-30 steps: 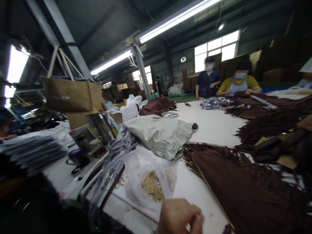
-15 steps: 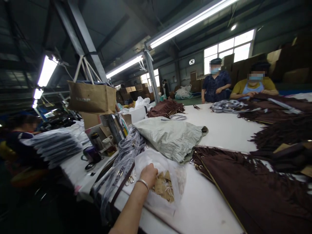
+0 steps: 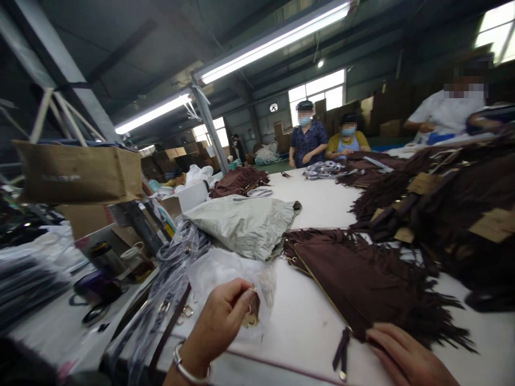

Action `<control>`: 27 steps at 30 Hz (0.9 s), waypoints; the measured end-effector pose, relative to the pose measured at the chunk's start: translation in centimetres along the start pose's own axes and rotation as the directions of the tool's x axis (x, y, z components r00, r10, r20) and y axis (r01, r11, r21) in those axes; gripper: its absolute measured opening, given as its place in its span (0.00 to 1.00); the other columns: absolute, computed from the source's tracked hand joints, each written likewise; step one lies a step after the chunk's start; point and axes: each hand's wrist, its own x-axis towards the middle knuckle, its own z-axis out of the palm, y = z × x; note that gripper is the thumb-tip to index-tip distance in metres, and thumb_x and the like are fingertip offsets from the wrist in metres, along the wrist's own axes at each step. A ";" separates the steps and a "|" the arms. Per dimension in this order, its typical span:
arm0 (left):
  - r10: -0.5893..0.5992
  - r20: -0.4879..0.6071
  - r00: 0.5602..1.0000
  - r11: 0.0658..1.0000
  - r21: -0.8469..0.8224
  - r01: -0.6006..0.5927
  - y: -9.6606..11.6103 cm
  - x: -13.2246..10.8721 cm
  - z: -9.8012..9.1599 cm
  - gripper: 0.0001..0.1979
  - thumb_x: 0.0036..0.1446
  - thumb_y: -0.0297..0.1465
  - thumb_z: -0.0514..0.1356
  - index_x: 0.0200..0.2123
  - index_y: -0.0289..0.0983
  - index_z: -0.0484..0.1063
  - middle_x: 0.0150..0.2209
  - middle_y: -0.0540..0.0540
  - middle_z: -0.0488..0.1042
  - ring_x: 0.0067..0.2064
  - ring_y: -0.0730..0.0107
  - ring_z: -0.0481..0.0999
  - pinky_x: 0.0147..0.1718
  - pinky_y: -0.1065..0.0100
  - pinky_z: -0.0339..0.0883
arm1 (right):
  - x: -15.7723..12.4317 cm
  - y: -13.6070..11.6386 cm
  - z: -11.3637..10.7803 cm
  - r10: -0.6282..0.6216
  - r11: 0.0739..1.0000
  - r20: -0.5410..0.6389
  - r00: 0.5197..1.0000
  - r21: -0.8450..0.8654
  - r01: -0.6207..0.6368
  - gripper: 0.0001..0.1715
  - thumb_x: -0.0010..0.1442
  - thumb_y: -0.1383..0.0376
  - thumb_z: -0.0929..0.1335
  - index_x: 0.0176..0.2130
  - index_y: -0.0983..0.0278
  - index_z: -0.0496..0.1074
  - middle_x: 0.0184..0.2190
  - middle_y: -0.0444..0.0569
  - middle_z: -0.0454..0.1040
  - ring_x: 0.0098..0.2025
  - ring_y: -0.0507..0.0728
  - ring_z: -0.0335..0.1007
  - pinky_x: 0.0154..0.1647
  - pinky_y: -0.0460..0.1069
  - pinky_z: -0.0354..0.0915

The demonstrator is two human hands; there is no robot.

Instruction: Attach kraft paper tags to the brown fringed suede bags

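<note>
My left hand (image 3: 219,321), with a bracelet at the wrist, is closed in a pinch over a clear plastic bag (image 3: 203,271). A white string shows at its fingertips, and a kraft-paper hang tag (image 3: 251,318) is just below them, partly hidden by the hand. My right hand (image 3: 408,356) lies at the near edge of a dark brown fringed bag (image 3: 341,273), its fingers stretched out and resting on the fabric. Along this bag runs a gold zipper, with a dark zipper pull (image 3: 341,348) lying on the table beside my right hand.
A pale green-grey sack (image 3: 245,222) lies behind the plastic bag. Plastic-wrapped straps (image 3: 173,268) are at the left. More brown fringed bags (image 3: 454,214) with tags are piled on the right. Across the white table (image 3: 322,201), several co-workers work. A tan bag (image 3: 80,171) hangs upper left.
The view has turned right. My left hand has come up from inside the plastic bag, pinching a tag by its string. My right hand has appeared at the brown fringed bag.
</note>
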 end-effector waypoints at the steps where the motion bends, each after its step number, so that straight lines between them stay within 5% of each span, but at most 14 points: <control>1: 0.006 0.093 0.996 0.999 -0.041 -0.003 1.2 -0.1 1.6 0.16 0.65 0.39 0.53 0.31 0.36 0.73 0.28 0.48 0.76 0.32 0.71 0.74 0.34 0.72 0.66 | 1.0 -1.3 -1.6 0.068 0.997 -0.015 0.998 0.046 -0.067 0.17 0.63 0.57 0.66 0.50 0.56 0.74 0.48 0.51 0.77 0.47 0.58 0.76 0.48 0.47 0.75; 3: 0.007 0.328 0.945 0.997 -0.078 0.020 3.3 -0.4 5.4 0.13 0.63 0.36 0.54 0.33 0.36 0.74 0.28 0.48 0.77 0.29 0.72 0.74 0.31 0.73 0.65 | 2.8 -3.8 -4.7 0.183 0.964 0.037 0.982 0.187 -0.186 0.21 0.61 0.57 0.68 0.54 0.56 0.72 0.54 0.53 0.73 0.54 0.61 0.72 0.53 0.51 0.73; 5: 0.043 0.523 0.851 0.996 -0.090 0.005 4.9 -0.6 9.4 0.10 0.60 0.32 0.56 0.34 0.37 0.77 0.27 0.49 0.77 0.28 0.73 0.73 0.29 0.74 0.63 | 3.9 -5.8 -7.2 0.244 0.868 0.214 0.946 0.386 -0.311 0.27 0.60 0.56 0.69 0.59 0.56 0.69 0.58 0.56 0.70 0.57 0.64 0.69 0.55 0.55 0.71; 8: 0.208 0.610 0.764 0.978 -0.156 -0.141 6.3 -0.8 14.0 0.10 0.54 0.26 0.57 0.33 0.38 0.79 0.29 0.49 0.78 0.30 0.73 0.73 0.30 0.74 0.62 | 3.8 -8.0 -8.9 0.298 0.581 0.512 0.806 0.572 -0.579 0.39 0.56 0.55 0.72 0.63 0.58 0.62 0.54 0.57 0.73 0.53 0.64 0.71 0.50 0.55 0.72; 11: 0.281 0.551 0.786 0.959 -0.121 -0.257 6.4 -0.2 16.4 0.10 0.55 0.27 0.55 0.31 0.38 0.78 0.29 0.48 0.78 0.30 0.72 0.72 0.30 0.72 0.60 | 2.6 -8.6 -8.9 0.318 0.241 0.694 0.646 0.600 -0.763 0.32 0.57 0.52 0.69 0.58 0.62 0.68 0.37 0.49 0.77 0.35 0.57 0.72 0.32 0.48 0.69; 14: 0.255 0.467 0.847 0.961 -0.027 -0.274 5.7 0.8 17.5 0.09 0.53 0.27 0.55 0.27 0.37 0.75 0.26 0.48 0.76 0.29 0.72 0.70 0.29 0.71 0.58 | 1.6 -7.7 -8.9 0.416 0.127 0.729 0.544 0.545 -0.828 0.22 0.62 0.50 0.64 0.41 0.64 0.75 0.22 0.41 0.65 0.26 0.51 0.59 0.26 0.45 0.57; 20: 0.025 0.600 0.800 0.960 -0.238 0.149 4.9 1.5 19.4 0.06 0.52 0.31 0.54 0.29 0.36 0.69 0.22 0.50 0.71 0.22 0.73 0.71 0.21 0.73 0.60 | 0.7 -5.2 -10.4 0.481 0.185 0.713 0.510 0.486 -0.854 0.22 0.61 0.48 0.65 0.30 0.64 0.70 0.23 0.40 0.62 0.28 0.51 0.56 0.31 0.47 0.56; 24: -0.013 0.611 0.792 0.881 -0.368 0.297 5.0 1.3 20.7 0.05 0.49 0.31 0.57 0.28 0.35 0.69 0.21 0.51 0.70 0.20 0.75 0.67 0.20 0.73 0.60 | 0.8 -4.8 -10.7 0.430 0.143 0.756 0.494 0.483 -0.864 0.17 0.59 0.53 0.67 0.30 0.64 0.71 0.25 0.42 0.68 0.31 0.53 0.62 0.33 0.48 0.59; 27: -0.005 0.577 0.817 0.870 -0.400 0.287 5.4 1.1 21.4 0.07 0.50 0.32 0.59 0.27 0.34 0.72 0.21 0.51 0.70 0.21 0.76 0.65 0.22 0.73 0.58 | 1.6 -5.0 -10.4 0.320 0.037 0.752 0.576 0.598 -0.801 0.16 0.58 0.54 0.69 0.40 0.63 0.74 0.34 0.46 0.75 0.39 0.56 0.70 0.40 0.49 0.63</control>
